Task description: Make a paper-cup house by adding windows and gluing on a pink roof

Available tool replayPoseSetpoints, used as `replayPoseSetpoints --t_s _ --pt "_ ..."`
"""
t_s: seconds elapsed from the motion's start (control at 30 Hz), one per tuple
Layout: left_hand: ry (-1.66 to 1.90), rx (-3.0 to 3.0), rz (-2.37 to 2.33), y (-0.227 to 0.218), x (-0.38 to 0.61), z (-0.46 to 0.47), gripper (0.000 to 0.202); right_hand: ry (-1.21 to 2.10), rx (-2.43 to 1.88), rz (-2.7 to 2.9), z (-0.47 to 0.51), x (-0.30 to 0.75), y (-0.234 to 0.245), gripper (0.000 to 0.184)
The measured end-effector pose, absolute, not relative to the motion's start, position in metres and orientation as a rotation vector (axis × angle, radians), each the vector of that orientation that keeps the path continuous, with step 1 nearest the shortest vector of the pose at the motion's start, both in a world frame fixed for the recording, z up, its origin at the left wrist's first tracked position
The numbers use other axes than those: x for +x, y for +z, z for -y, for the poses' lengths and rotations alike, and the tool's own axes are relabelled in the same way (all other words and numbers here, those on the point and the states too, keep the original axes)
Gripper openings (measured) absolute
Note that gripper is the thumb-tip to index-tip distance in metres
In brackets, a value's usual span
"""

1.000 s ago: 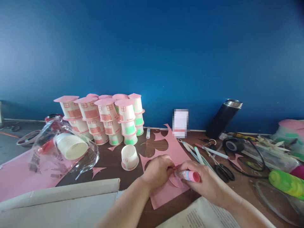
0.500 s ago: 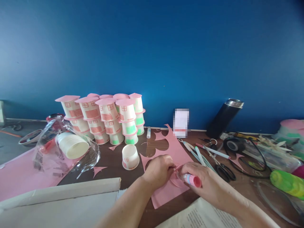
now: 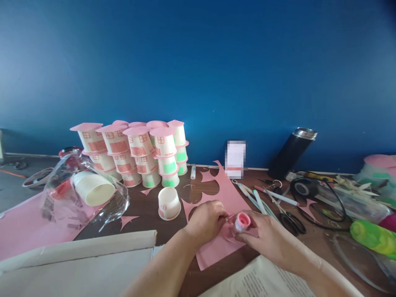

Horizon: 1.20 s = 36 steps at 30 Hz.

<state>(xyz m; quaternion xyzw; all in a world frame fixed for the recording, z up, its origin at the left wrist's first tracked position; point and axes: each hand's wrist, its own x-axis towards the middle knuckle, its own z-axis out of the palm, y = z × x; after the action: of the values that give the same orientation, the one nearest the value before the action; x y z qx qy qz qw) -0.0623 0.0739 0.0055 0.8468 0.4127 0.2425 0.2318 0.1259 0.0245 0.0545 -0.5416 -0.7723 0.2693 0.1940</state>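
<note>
My right hand point(image 3: 260, 231) is closed around a glue stick point(image 3: 242, 222), a short tube with a pink, hollow-looking end facing up and a pale label. Beside it, the fingers of my left hand point(image 3: 206, 220) are pinched together over the pink paper; whatever lies between the fingertips is too small to make out. Under both hands is a pink paper sheet point(image 3: 213, 258) with rounded cut-outs, and a curved pink piece point(image 3: 228, 232) shows between them. A white paper cup point(image 3: 169, 204) with a red drawn window stands left of my left hand.
Stacked paper cups point(image 3: 139, 144) with pink discs stand at the back left. A bag of cups point(image 3: 94, 189) and a cardboard box point(image 3: 80, 264) are at left. Markers point(image 3: 260, 202), scissors point(image 3: 292, 222), a black bottle point(image 3: 287, 154) and a cable point(image 3: 343, 206) lie rightward; printed paper point(image 3: 256, 280) is in front.
The glue stick in my right hand has tipped from slanting to more upright, its pink end now facing up. My left hand has stayed almost in place.
</note>
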Motion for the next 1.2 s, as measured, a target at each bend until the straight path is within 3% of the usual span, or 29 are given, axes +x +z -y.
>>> replayPoseSetpoints --t_s 0.67,0.87,1.03,1.2 --pt "0.645 2.342 -1.162 0.007 -0.062 -0.073 0.019 0.834 -1.536 2.186 -0.019 0.123 0.062 0.016" --pt "0.633 2.323 -1.185 0.010 -0.062 -0.073 0.021 1.157 -1.453 2.050 -0.022 0.141 0.072 0.004" --pt "0.634 2.291 -1.214 0.008 -0.062 -0.074 0.017 1.019 -1.424 1.986 -0.031 0.154 0.069 0.006" --pt "0.633 2.278 -1.222 0.008 -0.063 -0.075 0.010 1.184 -1.446 1.931 -0.030 0.143 0.062 0.006"
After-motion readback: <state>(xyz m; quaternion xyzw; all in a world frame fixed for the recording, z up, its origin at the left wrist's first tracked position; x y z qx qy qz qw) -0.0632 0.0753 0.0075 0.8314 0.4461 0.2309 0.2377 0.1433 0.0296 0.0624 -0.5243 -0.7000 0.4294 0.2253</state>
